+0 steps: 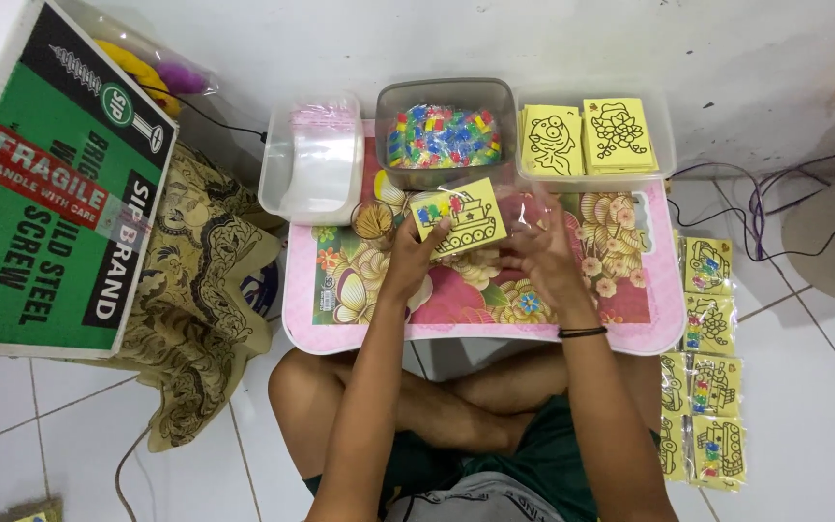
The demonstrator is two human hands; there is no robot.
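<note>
My left hand (410, 259) grips a yellow card with a tank drawing (463, 218), with a small packet of coloured bits held against its left side. My right hand (545, 253) is blurred beside the card and pinches a clear plastic bag (524, 208) at the card's right edge. Both hands hover over a small pink floral table (630, 319). Behind them stands a grey tub of coloured bits (445, 135), a tub of clear bags (313, 164) and a tub of yellow drawing cards (587, 137).
Several bagged yellow cards (709, 358) lie in a column on the white tiled floor to the right. A green cardboard box (50, 184) on a patterned cloth (195, 300) stands at left. Dark cables (756, 217) run along the floor at right.
</note>
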